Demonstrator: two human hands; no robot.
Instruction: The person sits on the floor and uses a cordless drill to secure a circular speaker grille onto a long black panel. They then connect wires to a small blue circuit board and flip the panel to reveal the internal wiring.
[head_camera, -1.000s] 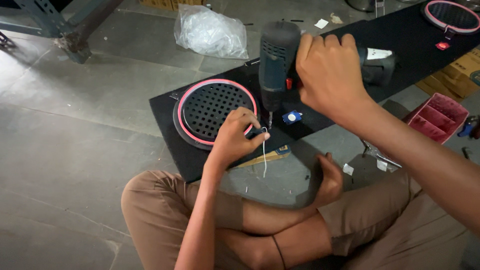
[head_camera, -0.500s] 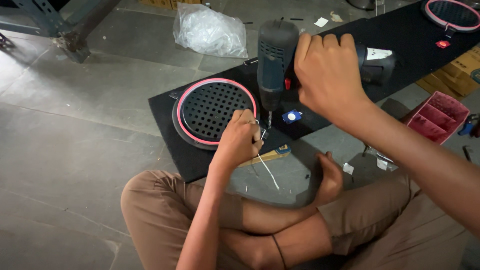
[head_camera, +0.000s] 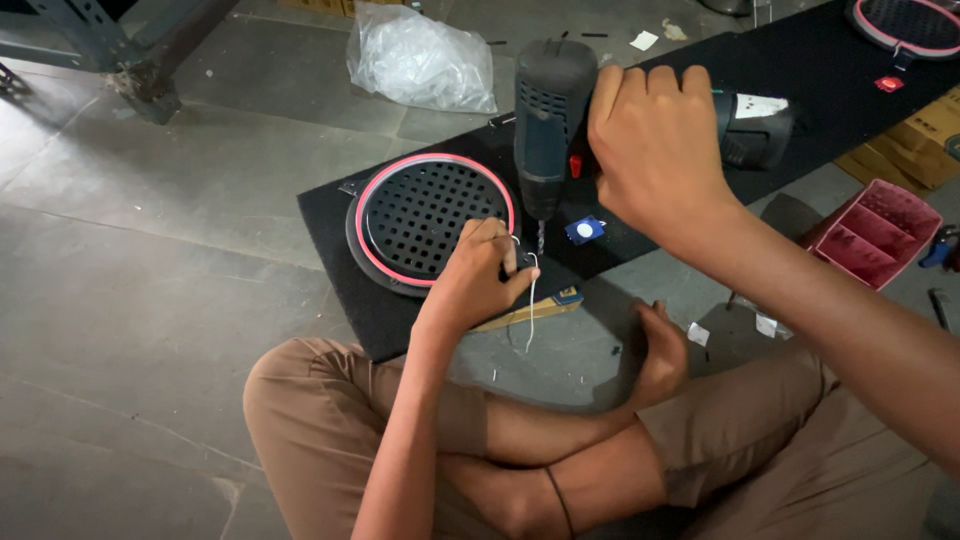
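- Evidently, a dark blue-grey power drill (head_camera: 548, 120) is gripped in the right hand (head_camera: 655, 150), the fingers closed firmly round its handle, so that the tool is held upright with its bit pointing straight down.
- Just below that grip, the bit is brought down beside the fingertips of the left hand (head_camera: 478, 280), which is closed in a pinch on a small part at the edge of a round perforated grille with a pink ring (head_camera: 432, 222) — what exactly is pinched cannot be told, as it is hidden by the fingers.
- A thin white wire (head_camera: 530, 295) is seen hanging from that pinch, trailing down toward the person's knees.
- The grille is laid flat on a long black mat (head_camera: 820, 75) spread over the stone floor, apparently so that it is steadied while pressed from above; the left hand appears to be kept there to stop the piece from turning.
- Just beyond the bit, to the right of the pinch, a small blue piece (head_camera: 585, 230) is left on the mat.
- Under the left hand, a flat wooden strip (head_camera: 535, 310) is partly covered.
- Well apart from both grips, a pink compartment tray (head_camera: 875, 235) is set at the far right, and a crumpled clear plastic bag (head_camera: 420, 60) is left on the floor beyond the mat.
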